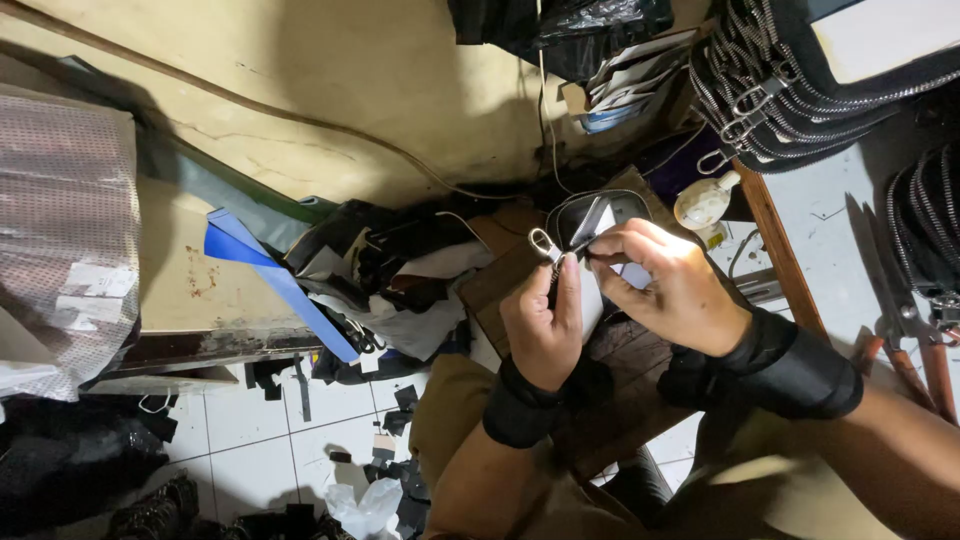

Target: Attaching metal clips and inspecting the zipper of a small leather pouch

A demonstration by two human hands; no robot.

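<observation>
My left hand (545, 320) pinches a small metal ring with a dark strap (545, 245) between thumb and fingers. My right hand (665, 285) meets it from the right and grips a pale flat strip (598, 222) at the same spot. Both hands wear black wrist cuffs and hover over a small dark wooden work surface (610, 375). Behind the fingers lies a dark rounded frame with a light centre (630, 205), partly hidden.
A heap of dark and white scraps with a blue strip (275, 280) lies to the left. Metal chains with clasps (760, 100) hang at the top right. Red-handled shears (915, 345) rest at the right. White floor tiles (270, 440) hold scattered offcuts.
</observation>
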